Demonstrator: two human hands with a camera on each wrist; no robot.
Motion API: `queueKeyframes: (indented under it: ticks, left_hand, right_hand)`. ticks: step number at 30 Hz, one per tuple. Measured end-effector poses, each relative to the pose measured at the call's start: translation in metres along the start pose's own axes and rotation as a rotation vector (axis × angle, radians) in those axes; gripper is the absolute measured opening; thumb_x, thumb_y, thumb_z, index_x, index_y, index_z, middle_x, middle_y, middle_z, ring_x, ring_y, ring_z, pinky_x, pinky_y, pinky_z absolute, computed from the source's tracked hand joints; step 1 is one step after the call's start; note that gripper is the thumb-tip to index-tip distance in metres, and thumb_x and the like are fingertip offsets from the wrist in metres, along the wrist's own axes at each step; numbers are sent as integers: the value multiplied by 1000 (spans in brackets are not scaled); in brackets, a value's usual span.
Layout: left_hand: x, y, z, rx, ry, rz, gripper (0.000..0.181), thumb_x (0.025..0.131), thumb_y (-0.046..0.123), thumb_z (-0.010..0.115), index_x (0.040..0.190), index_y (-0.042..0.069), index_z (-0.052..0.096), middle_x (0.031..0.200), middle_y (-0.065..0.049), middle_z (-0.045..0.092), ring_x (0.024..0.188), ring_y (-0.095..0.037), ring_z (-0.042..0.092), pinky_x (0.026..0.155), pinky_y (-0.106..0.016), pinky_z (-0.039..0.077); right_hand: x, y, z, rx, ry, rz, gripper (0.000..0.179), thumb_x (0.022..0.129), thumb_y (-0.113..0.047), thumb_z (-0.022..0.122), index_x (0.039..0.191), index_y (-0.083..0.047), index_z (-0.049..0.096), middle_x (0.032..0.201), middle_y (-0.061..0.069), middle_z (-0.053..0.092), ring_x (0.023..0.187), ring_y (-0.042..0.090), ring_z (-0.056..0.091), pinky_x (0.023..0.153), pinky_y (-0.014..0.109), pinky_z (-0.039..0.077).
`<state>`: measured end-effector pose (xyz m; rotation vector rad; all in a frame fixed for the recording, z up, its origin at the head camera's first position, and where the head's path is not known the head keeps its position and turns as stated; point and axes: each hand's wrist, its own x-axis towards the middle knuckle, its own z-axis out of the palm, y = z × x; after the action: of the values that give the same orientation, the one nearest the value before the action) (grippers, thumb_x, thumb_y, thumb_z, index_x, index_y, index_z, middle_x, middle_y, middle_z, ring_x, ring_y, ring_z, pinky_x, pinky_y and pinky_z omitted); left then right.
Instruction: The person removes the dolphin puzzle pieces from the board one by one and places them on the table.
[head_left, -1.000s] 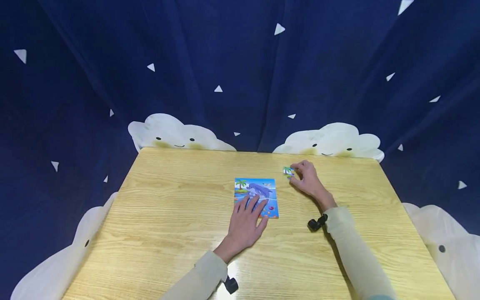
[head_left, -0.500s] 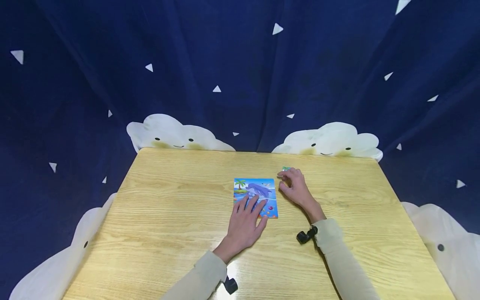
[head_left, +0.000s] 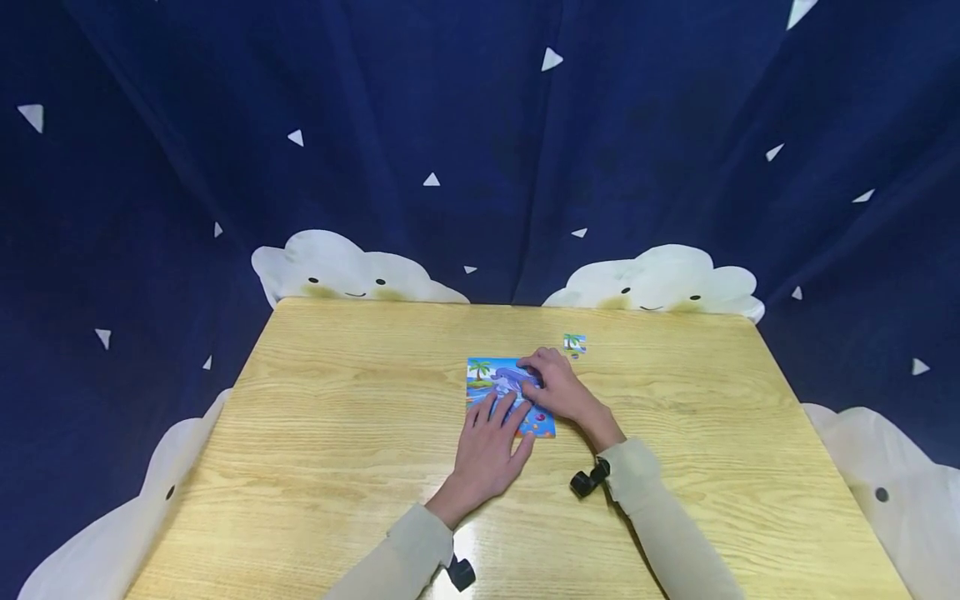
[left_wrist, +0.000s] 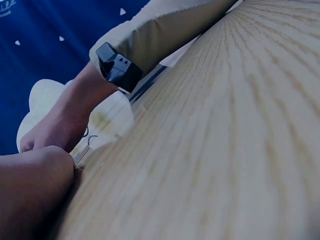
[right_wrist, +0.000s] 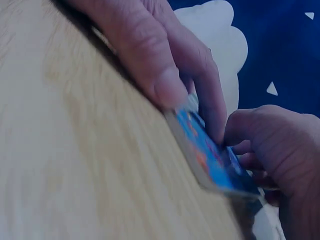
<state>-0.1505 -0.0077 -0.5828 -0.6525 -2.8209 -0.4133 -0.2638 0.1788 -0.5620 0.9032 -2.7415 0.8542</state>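
Observation:
My left hand (head_left: 483,458) lies with fingers spread and fairly straight on a square dolphin picture puzzle (head_left: 478,385), covering its lower left. In the right wrist view the left thumb (right_wrist: 170,90) touches the near edge of the colourful board (right_wrist: 212,165). Over the upper right of the puzzle my right hand (head_left: 562,392) is bent with curled fingers. Those curled fingers (right_wrist: 245,130) come down close to the board beside the left index finger. I cannot tell whether they hold anything. The left wrist view has the right hand (left_wrist: 55,130) behind the base of the left hand (left_wrist: 32,185).
A small palm-tree picture piece (head_left: 574,342) lies behind the puzzle to the right, with a tiny purple bit below it. All this is on a wooden table (head_left: 337,400). A dark blue curtain (head_left: 480,125) with white clouds rises behind the far edge.
My right hand has moved left and toward me, from beside the palm-tree piece onto the upper right of the puzzle. The palm-tree piece is uncovered again. The left hand has stayed put.

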Motion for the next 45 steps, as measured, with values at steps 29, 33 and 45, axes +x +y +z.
queueKeyframes:
  ticks: [29, 33, 45]
  left_hand:
    - [-5, 2, -1, 9, -37, -5, 54, 110, 51, 35, 155, 25, 50, 163, -3, 41, 152, -35, 31, 119, -51, 27]
    - [-2, 2, 1, 4, -13, 6, 53, 110, 50, 37, 154, 25, 51, 162, -3, 42, 152, -36, 32, 119, -51, 28]
    - [-2, -1, -1, -7, 17, 14, 51, 108, 49, 41, 150, 23, 55, 161, -4, 43, 152, -36, 33, 118, -52, 30]
  right_hand:
    - [10, -18, 6, -43, -142, 94, 24, 94, -25, 66, 109, -7, 64, 104, 7, 55, 91, 22, 51, 83, 40, 47]
    - [11, -18, 4, 3, -128, 126, 31, 95, -27, 67, 116, -5, 63, 108, 9, 53, 90, 22, 52, 84, 39, 48]
    - [15, -25, 8, -110, -62, 142, 37, 92, -32, 69, 117, -6, 65, 107, 9, 55, 83, 22, 55, 80, 41, 54]
